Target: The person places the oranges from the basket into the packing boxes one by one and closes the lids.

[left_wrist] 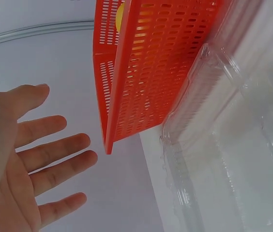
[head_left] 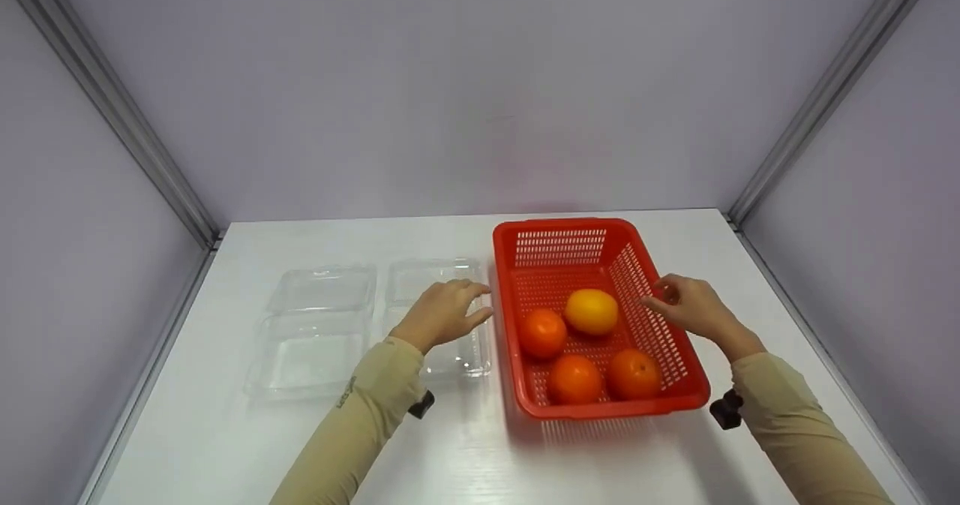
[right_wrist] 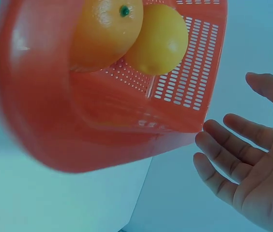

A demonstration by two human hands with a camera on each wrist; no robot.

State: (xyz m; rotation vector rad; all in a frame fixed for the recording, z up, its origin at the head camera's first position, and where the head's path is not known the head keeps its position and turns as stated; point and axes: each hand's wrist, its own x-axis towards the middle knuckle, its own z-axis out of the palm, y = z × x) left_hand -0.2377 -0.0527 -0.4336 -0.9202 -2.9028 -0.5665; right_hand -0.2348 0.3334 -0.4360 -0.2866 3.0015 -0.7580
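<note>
Both hands are free of any object, their fingers parted. The left hand (head_left: 448, 310) reaches forward and rightward, its forearm slanting up from the lower edge, and stops just beside the left rim of the red basket (head_left: 607, 409); in the left wrist view its fingers fan apart and its thumb stands clear of them. The right hand (head_left: 691, 306) comes in from the other side, angled leftward near the basket's right rim, fingers gently bent and spaced, thumb separate (whether a fingertip touches the plastic, I cannot tell).

The basket sits on the white table (head_left: 465, 452), right of centre. Inside it lie three orange fruits (head_left: 575, 380) toward the front and left, with a yellow fruit (head_left: 592, 312) behind them. Left of the basket is a clear container (head_left: 439, 359), partly under the left hand, and farther left another clear tray (head_left: 315, 359).
</note>
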